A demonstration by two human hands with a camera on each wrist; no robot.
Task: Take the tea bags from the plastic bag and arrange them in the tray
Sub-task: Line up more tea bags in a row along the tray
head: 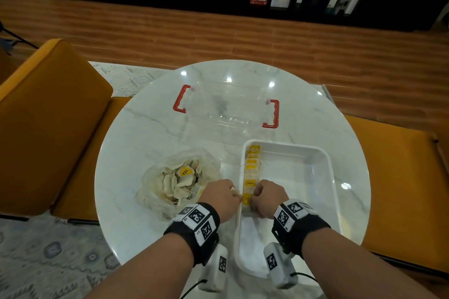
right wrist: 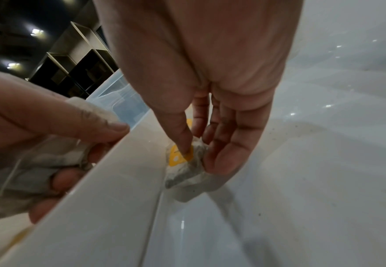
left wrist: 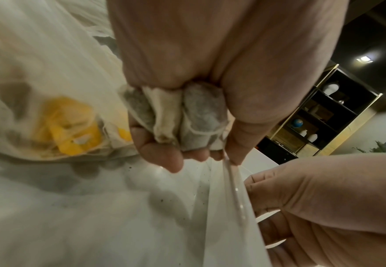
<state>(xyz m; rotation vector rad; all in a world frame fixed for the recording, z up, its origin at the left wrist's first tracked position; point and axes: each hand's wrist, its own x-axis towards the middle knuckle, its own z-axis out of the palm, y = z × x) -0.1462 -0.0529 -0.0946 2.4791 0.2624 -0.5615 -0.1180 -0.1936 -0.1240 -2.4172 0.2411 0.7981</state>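
Pressing one tea bag (right wrist: 182, 162) down at the near end of a row of tea bags (head: 251, 172) along the white tray (head: 325, 177)'s left wall, the right hand (head: 267, 198) pinches it by paper pouch and yellow tag. Just outside the rim, the left hand (left wrist: 210, 63) clutches a small bunch of bags (left wrist: 187, 115). They look light, soft, easily torn; gentle hold by the edges suits. Farther left on the tabletop (head: 145, 128), the plastic bag (head: 155, 192) holds many more.

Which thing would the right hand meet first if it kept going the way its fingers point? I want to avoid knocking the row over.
Probably the tea bag already under the right hand, at the row's near end in the tray.
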